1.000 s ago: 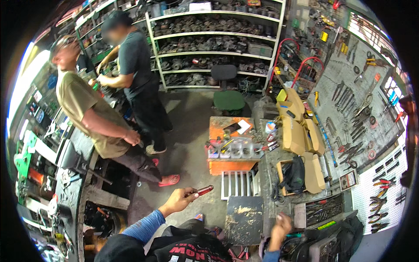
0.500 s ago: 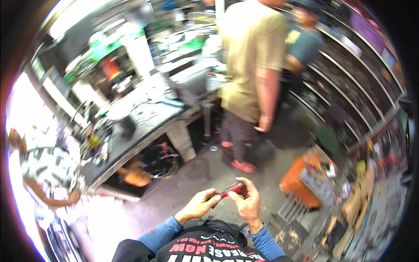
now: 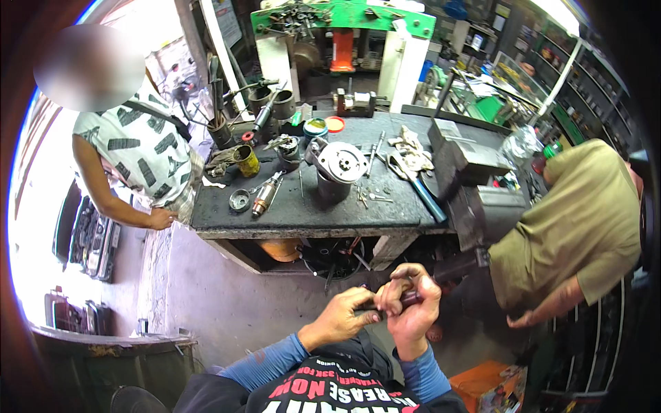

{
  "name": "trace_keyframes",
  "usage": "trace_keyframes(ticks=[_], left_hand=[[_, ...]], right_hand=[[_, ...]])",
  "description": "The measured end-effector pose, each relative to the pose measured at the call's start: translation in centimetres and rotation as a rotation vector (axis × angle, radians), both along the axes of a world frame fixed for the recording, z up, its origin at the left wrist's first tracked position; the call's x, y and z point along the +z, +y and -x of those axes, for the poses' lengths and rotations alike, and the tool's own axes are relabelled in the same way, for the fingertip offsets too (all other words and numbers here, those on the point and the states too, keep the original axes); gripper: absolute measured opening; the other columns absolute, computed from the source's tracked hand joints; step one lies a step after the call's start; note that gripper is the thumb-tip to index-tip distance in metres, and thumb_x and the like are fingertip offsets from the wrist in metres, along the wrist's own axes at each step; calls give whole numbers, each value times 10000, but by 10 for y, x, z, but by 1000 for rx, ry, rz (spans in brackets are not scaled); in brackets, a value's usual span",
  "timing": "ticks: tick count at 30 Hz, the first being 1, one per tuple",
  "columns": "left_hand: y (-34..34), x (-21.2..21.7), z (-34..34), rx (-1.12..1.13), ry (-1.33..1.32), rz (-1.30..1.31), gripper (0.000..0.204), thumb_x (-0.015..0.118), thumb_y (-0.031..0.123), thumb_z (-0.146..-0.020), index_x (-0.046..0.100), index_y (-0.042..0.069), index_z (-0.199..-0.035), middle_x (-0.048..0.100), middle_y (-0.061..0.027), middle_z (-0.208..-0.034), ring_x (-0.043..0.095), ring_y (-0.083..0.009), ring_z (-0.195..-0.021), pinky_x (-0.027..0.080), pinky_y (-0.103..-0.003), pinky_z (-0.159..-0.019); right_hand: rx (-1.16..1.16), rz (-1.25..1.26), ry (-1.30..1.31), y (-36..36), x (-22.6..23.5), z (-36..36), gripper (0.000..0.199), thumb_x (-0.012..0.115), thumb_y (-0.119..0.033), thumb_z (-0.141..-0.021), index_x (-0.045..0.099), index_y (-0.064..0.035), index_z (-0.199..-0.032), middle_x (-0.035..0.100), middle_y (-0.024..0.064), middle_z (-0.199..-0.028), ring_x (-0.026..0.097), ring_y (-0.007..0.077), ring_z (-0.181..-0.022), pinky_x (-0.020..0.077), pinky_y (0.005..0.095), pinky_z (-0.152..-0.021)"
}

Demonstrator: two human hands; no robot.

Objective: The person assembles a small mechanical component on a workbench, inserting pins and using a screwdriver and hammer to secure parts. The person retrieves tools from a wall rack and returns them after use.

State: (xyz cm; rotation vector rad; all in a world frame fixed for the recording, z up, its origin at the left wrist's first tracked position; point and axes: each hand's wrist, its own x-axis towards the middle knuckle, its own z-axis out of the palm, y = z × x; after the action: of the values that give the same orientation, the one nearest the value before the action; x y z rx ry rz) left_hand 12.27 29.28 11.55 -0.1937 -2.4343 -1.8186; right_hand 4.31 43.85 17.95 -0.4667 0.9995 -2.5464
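Observation:
My two hands meet above my lap, in front of the workbench (image 3: pixel 385 224). My right hand (image 3: pixel 415 315) is closed around a dark red, rod-like tool (image 3: pixel 411 299); its kind is mostly hidden by the fingers. My left hand (image 3: pixel 339 318) pinches a slim dark part at the left end of it, its thumb against the fingers. On the bench stands a dark cylindrical motor housing (image 3: pixel 335 188) with a silver flange on top. Near it lie a metal shaft assembly (image 3: pixel 267 195), a round metal cap (image 3: pixel 239 200) and blue-handled pliers (image 3: pixel 425 195).
A vise (image 3: pixel 482 199) stands at the bench's right end, beside a bending person in an olive shirt (image 3: pixel 578 220). Another person in a patterned shirt (image 3: pixel 148 141) stands left. Behind is a green press frame (image 3: pixel 406 24); an orange box (image 3: pixel 482 385) sits lower right.
My view has swung left to face the workbench. My hands remain together on the red tool, with the right fingers now wrapped further over it. The olive-shirted person now bends forward.

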Motion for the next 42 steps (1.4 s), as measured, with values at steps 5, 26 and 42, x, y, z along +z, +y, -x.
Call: trace_keyframes(ticks=[5, 26, 42], left_hand=[[-65, 25, 64, 427, 128, 308, 414, 864, 340, -897, 750, 47, -1167, 740, -130, -1164, 675, -328, -1150, 532, -423, -1018], [-175, 41, 285, 470, 240, 877, 952, 933, 355, -659, 584, 102, -1508, 654, -126, -1333, 562, -351, -1316, 417, -492, -1124], [-178, 31, 284, 518, 243, 806, 874, 936, 286, -644, 635, 127, -1449, 666, -106, -1326, 567, -352, -1304, 424, -507, -1113]], right_hand=[[-24, 51, 167, -33, 30, 134, 532, 338, -458, -1083, 588, 12, -1071, 364, 27, -487, 341, 172, -420, 416, 386, -531], [-35, 111, 374, -132, 36, 285, 534, 298, -464, -1068, 556, 3, -1032, 371, 18, -516, 333, 152, -464, 382, 407, -577], [-256, -583, 566, -113, 71, 269, 617, 668, -346, -1083, 479, 72, -1496, 691, 222, -1202, 736, 238, -1012, 619, 355, -876]])
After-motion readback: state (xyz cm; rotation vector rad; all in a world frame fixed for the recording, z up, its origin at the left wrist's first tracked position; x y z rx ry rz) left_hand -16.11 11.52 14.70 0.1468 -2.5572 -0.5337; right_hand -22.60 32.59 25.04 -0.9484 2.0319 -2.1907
